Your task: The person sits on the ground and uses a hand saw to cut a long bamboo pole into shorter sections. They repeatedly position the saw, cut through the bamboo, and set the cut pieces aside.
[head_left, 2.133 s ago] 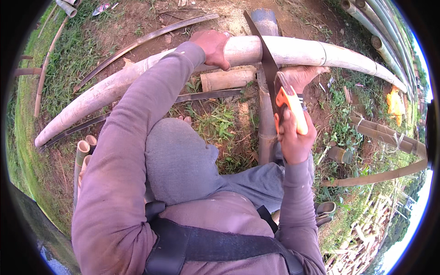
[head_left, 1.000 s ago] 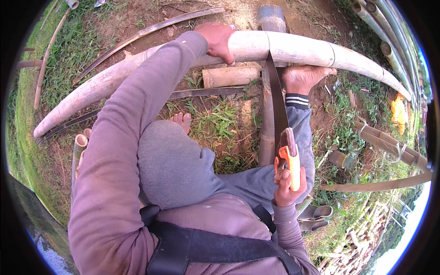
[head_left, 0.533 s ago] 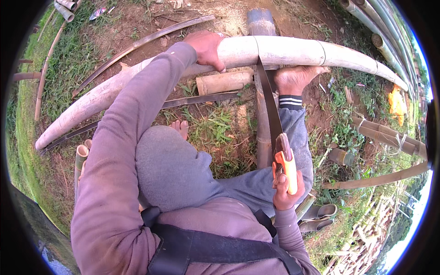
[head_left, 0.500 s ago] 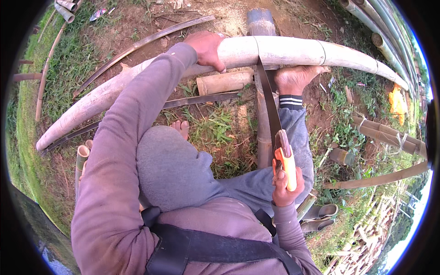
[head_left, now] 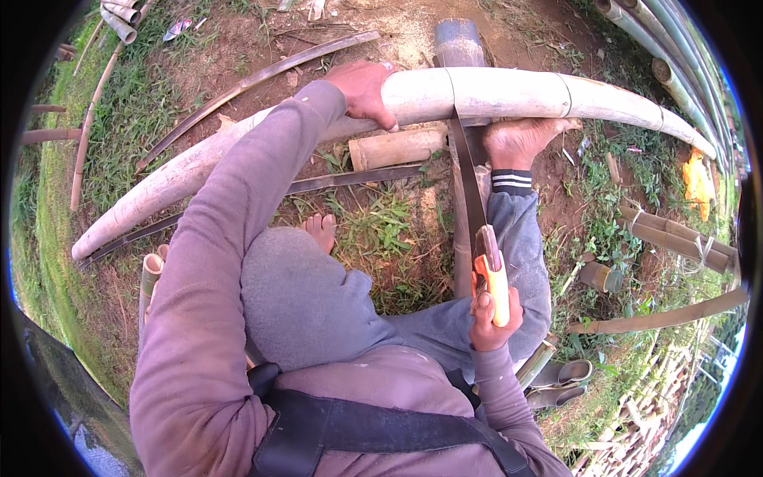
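A long pale bamboo pole lies crosswise in front of me, resting over a bamboo piece that runs away from me. My left hand is closed over the pole, left of its middle, with the thumb on the near side. In my right hand is the orange handle of a handsaw. The saw's dark blade reaches up to the pole's near side, in line with a thin dark ring there. My bare right foot is against the pole just right of the blade.
A short cut bamboo piece lies behind the pole's near side. Split bamboo strips rest on the ground at left. Stacked poles stand at far right. Tied bamboo, an orange cloth and boots are on the right.
The whole scene has shifted slightly right and down in the picture. My right hand and the saw have moved slightly toward the pole; my left hand keeps its place on it.
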`<state>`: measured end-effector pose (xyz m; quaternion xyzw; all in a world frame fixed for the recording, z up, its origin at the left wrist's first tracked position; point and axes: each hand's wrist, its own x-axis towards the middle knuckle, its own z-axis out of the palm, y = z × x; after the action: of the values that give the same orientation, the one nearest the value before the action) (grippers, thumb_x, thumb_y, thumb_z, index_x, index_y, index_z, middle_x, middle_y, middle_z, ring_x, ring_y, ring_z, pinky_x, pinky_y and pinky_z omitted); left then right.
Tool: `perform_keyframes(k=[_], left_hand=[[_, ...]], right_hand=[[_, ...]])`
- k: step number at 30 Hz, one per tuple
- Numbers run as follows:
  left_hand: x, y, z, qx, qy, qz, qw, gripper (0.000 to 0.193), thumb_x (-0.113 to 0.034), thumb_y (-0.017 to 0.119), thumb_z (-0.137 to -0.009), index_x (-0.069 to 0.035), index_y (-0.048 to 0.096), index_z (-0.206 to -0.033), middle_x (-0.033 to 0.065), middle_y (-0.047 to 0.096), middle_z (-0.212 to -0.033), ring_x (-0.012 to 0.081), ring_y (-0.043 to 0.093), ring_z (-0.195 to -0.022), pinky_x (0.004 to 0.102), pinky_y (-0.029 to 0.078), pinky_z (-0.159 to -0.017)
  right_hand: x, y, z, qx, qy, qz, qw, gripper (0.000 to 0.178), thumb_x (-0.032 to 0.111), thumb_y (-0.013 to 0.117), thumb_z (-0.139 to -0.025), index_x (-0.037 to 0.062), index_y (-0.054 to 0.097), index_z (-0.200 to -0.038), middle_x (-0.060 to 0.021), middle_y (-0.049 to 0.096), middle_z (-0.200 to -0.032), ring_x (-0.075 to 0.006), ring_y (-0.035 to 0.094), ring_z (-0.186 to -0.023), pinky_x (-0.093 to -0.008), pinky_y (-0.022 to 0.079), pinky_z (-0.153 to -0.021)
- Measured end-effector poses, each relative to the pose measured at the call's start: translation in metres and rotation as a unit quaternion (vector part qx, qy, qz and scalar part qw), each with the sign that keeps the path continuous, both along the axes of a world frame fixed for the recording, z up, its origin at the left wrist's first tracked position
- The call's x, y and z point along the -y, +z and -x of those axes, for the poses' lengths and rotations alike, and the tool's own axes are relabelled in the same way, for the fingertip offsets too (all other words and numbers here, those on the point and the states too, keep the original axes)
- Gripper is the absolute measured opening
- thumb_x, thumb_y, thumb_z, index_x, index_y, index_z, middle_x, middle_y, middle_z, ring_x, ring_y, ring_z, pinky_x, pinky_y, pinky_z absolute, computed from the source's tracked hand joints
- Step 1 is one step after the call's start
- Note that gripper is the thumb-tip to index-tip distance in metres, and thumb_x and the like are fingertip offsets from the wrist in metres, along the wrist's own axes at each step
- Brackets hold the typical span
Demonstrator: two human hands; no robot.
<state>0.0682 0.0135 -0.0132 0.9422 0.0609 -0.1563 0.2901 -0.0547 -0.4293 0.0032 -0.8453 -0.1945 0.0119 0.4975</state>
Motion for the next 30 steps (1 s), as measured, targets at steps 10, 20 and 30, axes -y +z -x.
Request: perform_keyframes(k=[10, 20, 30], left_hand=[[-0.016, 0.014, 0.012, -0.027, 0.026, -0.048, 0.998, 0.109, -0.052, 0.095, -0.059, -0.007, 0.056, -0.150, 0.0207, 0.074, -0.130, 0.0413, 0.070, -0.123, 0.0495, 0.055, -0.105], [-0.013, 0.004, 0.011, 0.004, 0.025, -0.041, 0.999, 0.120, -0.056, 0.095, -0.055, 0.002, 0.053, -0.151, 0.0277, 0.072, -0.131, 0.0431, 0.069, -0.125, 0.0476, 0.053, -0.110], [0.025, 0.021, 0.039, 0.071, 0.027, -0.197, 0.977, 0.113, -0.061, 0.092, -0.065, -0.007, 0.049, -0.155, 0.0242, 0.069, -0.138, 0.0421, 0.069, -0.125, 0.0532, 0.053, -0.109]], right_hand=[[-0.050, -0.010, -0.034, -0.046, 0.021, -0.057, 0.997, 0.019, 0.017, 0.075, -0.101, -0.0015, 0.069, -0.100, -0.0106, 0.073, -0.078, -0.0140, 0.067, -0.064, -0.0315, 0.053, -0.062], [-0.112, -0.041, -0.096, 0.045, 0.020, -0.095, 0.994, 0.023, 0.019, 0.083, -0.094, 0.0020, 0.069, -0.101, -0.0141, 0.070, -0.073, -0.0241, 0.072, -0.062, -0.0382, 0.054, -0.059], [-0.110, -0.046, -0.075, 0.010, -0.030, -0.063, 0.998, 0.029, 0.027, 0.083, -0.095, 0.0028, 0.070, -0.101, -0.0198, 0.072, -0.079, -0.0383, 0.075, -0.070, -0.0455, 0.057, -0.064]])
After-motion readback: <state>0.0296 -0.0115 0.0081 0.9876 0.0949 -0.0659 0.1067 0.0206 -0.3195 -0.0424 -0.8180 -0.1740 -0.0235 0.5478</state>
